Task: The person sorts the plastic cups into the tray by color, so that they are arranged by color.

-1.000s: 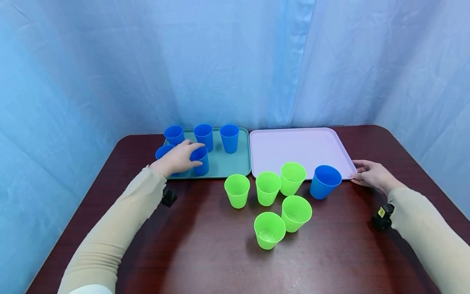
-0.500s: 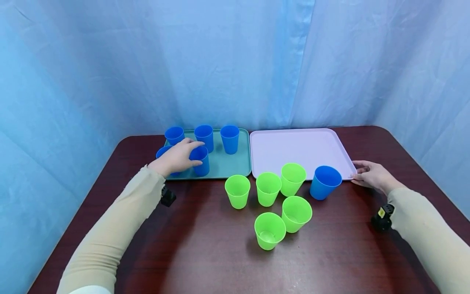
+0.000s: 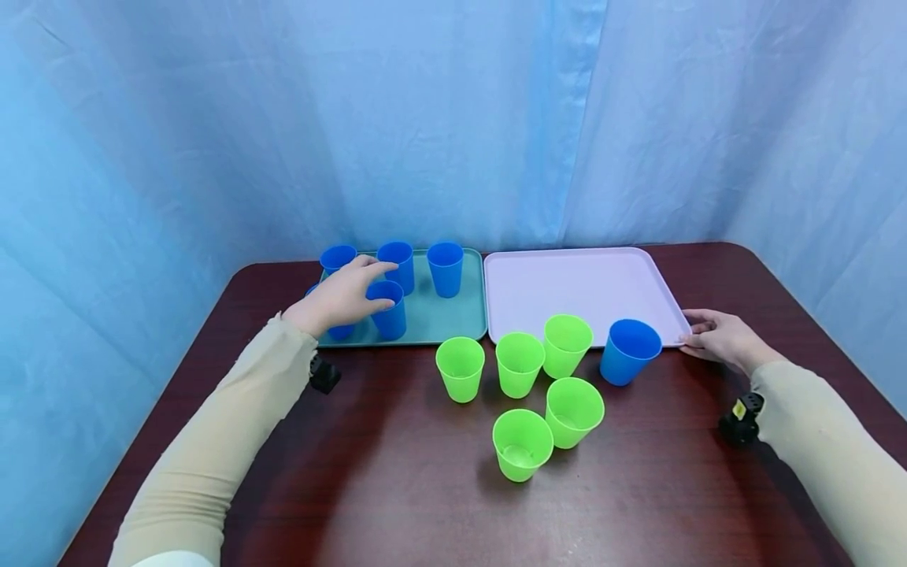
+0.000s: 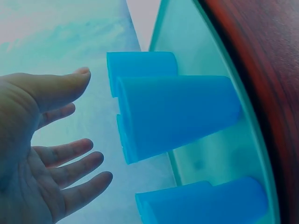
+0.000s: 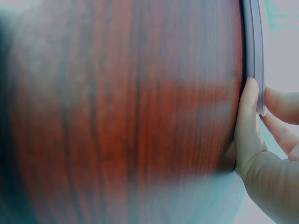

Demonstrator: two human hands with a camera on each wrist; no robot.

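The blue cup [image 3: 389,309] nearest my left hand [image 3: 345,296] stands upright at the front of the teal tray [image 3: 442,327], on the table's far left. My left hand hovers above its rim with fingers spread and relaxed, holding nothing; the left wrist view shows the open palm [image 4: 28,154] apart from the cup's side [image 4: 177,116]. Four more blue cups stand on that tray, one half hidden under my hand.

My right hand [image 3: 719,339] rests at the near right corner of the lilac tray [image 3: 567,283], thumb [image 5: 246,116] and fingertips pinching its rim [image 5: 254,51].

Just beside that corner a lone blue cup [image 3: 627,350] stands on the wooden table [image 3: 397,488]. Five green cups [image 3: 520,364] cluster in front of the trays.
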